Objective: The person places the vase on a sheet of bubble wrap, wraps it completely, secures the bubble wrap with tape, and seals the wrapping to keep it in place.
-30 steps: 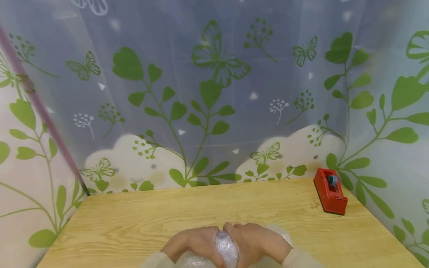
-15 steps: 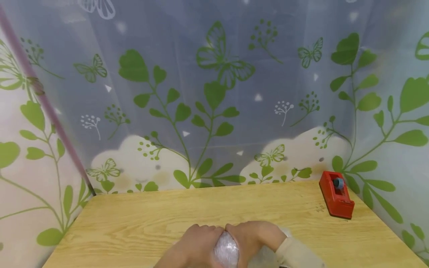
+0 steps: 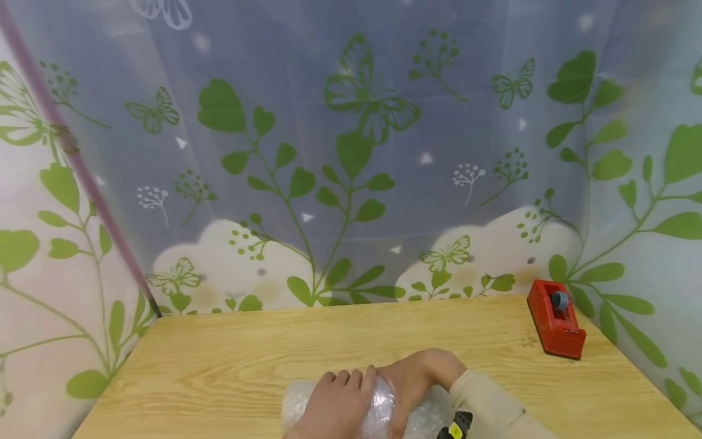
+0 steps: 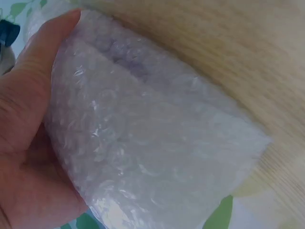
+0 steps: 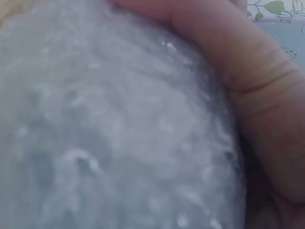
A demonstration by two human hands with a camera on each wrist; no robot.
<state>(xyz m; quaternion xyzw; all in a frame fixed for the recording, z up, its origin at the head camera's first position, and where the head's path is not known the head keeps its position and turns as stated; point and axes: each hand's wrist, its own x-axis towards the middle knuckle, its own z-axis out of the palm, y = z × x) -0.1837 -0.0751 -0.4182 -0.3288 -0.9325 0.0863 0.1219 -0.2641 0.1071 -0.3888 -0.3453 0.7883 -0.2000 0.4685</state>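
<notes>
A bundle of bubble wrap [image 3: 296,399], rounded and shiny, lies crosswise at the near side of the table under both hands. My left hand [image 3: 341,403] grips it over the top, fingers side by side. Close beside it, my right hand [image 3: 415,379] holds the bundle with the thumb toward me. In the left wrist view, the wrap [image 4: 152,129] tapers to a loose flattened corner beyond the thumb. The right wrist view is filled by crinkled wrap [image 5: 119,119] with the hand curved along its side. What the wrap encloses is hidden.
A red tape dispenser [image 3: 558,320] with a small roll stands at the table's back right. The wooden table [image 3: 236,347] meets patterned curtains [image 3: 351,183] at the back and sides. A dark strap with a yellow mark [image 3: 456,427] sits at my right wrist.
My left hand has shifted its grip over the top of the bundle, uncovering the bundle's left end. The right hand stays beside it, with its wrist strap now showing.
</notes>
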